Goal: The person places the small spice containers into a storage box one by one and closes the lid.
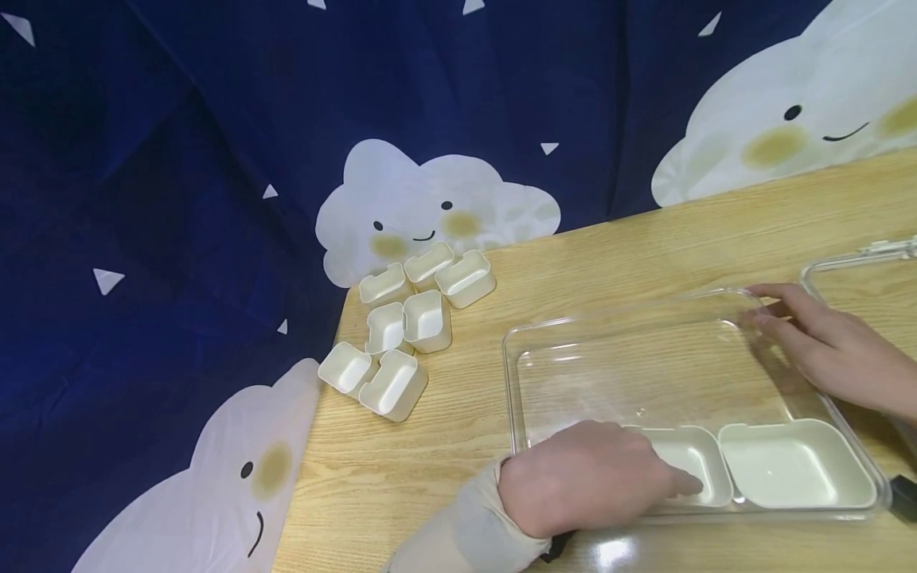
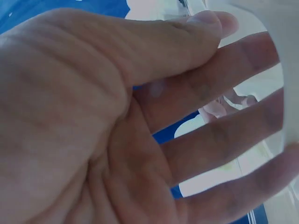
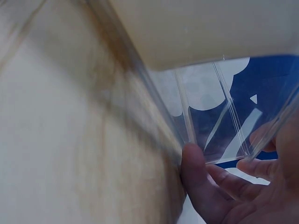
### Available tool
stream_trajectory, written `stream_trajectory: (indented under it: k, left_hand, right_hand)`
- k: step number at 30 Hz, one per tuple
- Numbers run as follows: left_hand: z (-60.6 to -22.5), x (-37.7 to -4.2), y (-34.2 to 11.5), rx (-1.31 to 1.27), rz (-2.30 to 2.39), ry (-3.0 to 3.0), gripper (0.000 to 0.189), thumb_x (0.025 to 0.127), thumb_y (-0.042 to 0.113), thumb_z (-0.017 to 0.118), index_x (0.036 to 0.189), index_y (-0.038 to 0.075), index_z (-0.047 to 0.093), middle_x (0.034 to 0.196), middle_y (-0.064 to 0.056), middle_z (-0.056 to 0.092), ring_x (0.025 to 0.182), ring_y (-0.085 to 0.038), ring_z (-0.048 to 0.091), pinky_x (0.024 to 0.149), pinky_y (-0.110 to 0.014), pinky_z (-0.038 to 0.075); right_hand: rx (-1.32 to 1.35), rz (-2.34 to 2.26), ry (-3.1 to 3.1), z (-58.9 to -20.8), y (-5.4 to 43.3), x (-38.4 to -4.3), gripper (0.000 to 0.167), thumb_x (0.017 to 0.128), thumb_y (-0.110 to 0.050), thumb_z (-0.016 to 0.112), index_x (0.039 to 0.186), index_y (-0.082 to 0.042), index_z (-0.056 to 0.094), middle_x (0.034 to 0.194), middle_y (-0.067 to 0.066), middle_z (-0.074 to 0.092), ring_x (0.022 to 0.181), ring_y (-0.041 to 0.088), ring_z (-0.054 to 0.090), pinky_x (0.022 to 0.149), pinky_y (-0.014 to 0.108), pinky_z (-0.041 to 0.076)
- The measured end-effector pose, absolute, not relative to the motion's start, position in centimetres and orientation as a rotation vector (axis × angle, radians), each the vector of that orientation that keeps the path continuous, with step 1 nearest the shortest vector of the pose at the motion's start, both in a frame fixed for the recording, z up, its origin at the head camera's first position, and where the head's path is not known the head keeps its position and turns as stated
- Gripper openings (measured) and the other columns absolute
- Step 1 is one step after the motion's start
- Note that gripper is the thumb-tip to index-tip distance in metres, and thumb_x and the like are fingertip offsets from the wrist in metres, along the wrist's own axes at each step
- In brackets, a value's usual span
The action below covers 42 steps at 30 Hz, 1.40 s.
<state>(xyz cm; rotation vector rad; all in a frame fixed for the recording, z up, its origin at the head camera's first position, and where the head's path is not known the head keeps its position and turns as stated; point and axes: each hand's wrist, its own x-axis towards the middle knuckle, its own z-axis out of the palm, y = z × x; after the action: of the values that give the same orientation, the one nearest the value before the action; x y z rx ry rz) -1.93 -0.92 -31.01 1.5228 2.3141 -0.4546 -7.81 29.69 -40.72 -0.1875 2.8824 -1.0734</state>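
A clear plastic box [image 1: 630, 325] lies on the table with cream bins along its near side. The right-hand bin [image 1: 795, 465] shows fully; beside it, another cream bin [image 1: 691, 446] is partly covered by my left hand [image 1: 591, 477]. One finger of that hand reaches down into this bin. In the left wrist view the fingers are extended and spread, their tips hidden behind a cream wall [image 2: 292, 93]. My right hand [image 1: 831, 342] grips the box at its far right corner; the right wrist view shows the thumb [image 3: 191, 161] against the clear edge.
Several empty cream bins [image 1: 427, 318] stand in a loose cluster at the table's left end. Another clear plastic piece with a white clasp [image 1: 888, 248] lies at the right. Behind the wooden table [image 1: 458, 469] hangs a dark blue curtain [image 1: 215, 159] with clouds.
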Motion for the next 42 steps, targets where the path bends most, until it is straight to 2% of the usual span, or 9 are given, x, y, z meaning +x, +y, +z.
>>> stream_trajectory:
  k: [7,15,18,25,29,33,39,40,42]
  left_hand:
    - [-30.6,-2.2,-1.2,1.533,-0.429,2.347,0.029,0.107,0.018,0.048,0.118,0.044,0.056,0.072,0.019,0.060,0.068,0.000,0.056,0.060,-0.021,0.048]
    - [-30.1,-2.5,-2.1,1.644,-0.395,2.428,0.021,0.109,0.036,0.047,0.127,0.039,0.056,0.073,0.019,0.058,0.062,-0.002,0.052,0.053,-0.021,0.043]
    - [-29.8,-2.7,-2.4,1.654,-0.399,2.455,0.026,0.109,0.036,0.047,0.134,0.039,0.055,0.077,0.020,0.060,0.067,-0.001,0.056,0.055,-0.022,0.045]
    - [-29.2,-3.4,-3.1,1.590,-0.358,2.486,0.038,0.109,0.037,0.049,0.146,0.036,0.052,0.096,0.017,0.070,0.082,-0.006,0.067,0.071,-0.024,0.055]
    - [-28.8,-3.9,-3.6,1.578,-0.311,2.511,0.040,0.109,0.038,0.049,0.149,0.032,0.052,0.104,0.015,0.073,0.090,-0.006,0.070,0.078,-0.025,0.057]
    - [-28.5,-4.6,-4.4,1.623,-0.249,2.565,0.039,0.108,0.035,0.052,0.146,0.027,0.056,0.100,0.012,0.075,0.089,-0.006,0.071,0.081,-0.024,0.058]
    - [-28.3,-5.7,-5.7,1.582,-0.152,2.649,0.038,0.108,0.032,0.054,0.144,0.024,0.059,0.098,0.010,0.076,0.092,-0.007,0.071,0.086,-0.025,0.058]
    - [-28.3,-5.9,-5.9,1.574,-0.131,2.656,0.038,0.108,0.032,0.053,0.144,0.023,0.059,0.100,0.009,0.076,0.092,-0.006,0.071,0.087,-0.025,0.058]
    - [-28.2,-6.3,-6.3,1.558,-0.060,2.671,0.036,0.108,0.030,0.054,0.143,0.022,0.061,0.099,0.008,0.076,0.088,-0.006,0.070,0.085,-0.024,0.057]
  right_hand:
    - [-0.176,-1.058,2.878,-40.6,29.7,-7.8,0.050,0.112,-0.033,0.037,0.157,-0.010,0.035,0.128,0.035,0.063,0.107,0.055,0.063,0.074,0.063,0.051]
    - [-0.169,-1.044,2.877,-40.6,29.8,-7.9,0.050,0.112,-0.033,0.037,0.157,-0.010,0.035,0.126,0.033,0.065,0.105,0.051,0.065,0.072,0.056,0.052]
    - [-0.170,-1.039,2.881,-40.6,29.8,-7.9,0.050,0.112,-0.032,0.037,0.156,-0.010,0.036,0.125,0.032,0.066,0.104,0.049,0.065,0.070,0.050,0.052]
    - [-0.167,-1.034,2.879,-40.5,29.7,-7.9,0.050,0.112,-0.032,0.037,0.156,-0.010,0.035,0.125,0.031,0.066,0.103,0.048,0.066,0.070,0.050,0.052]
    - [-0.164,-1.033,2.888,-40.5,29.7,-7.9,0.049,0.112,-0.032,0.038,0.156,-0.011,0.036,0.124,0.031,0.067,0.101,0.044,0.067,0.069,0.042,0.049]
    - [-0.169,-1.033,2.897,-40.6,29.7,-8.0,0.049,0.112,-0.032,0.039,0.155,-0.011,0.037,0.122,0.030,0.068,0.099,0.037,0.067,0.068,0.038,0.048]
    - [-0.185,-1.050,2.909,-40.9,29.7,-8.0,0.048,0.111,-0.030,0.040,0.155,-0.009,0.039,0.123,0.030,0.067,0.100,0.041,0.067,0.069,0.040,0.049]
    - [-0.189,-1.052,2.910,-40.9,29.7,-8.0,0.048,0.111,-0.030,0.040,0.155,-0.009,0.038,0.124,0.031,0.066,0.103,0.046,0.065,0.069,0.040,0.049]
    - [-0.193,-1.047,2.905,-41.0,29.8,-8.1,0.049,0.111,-0.030,0.040,0.155,-0.008,0.038,0.125,0.032,0.066,0.103,0.047,0.065,0.068,0.036,0.048]
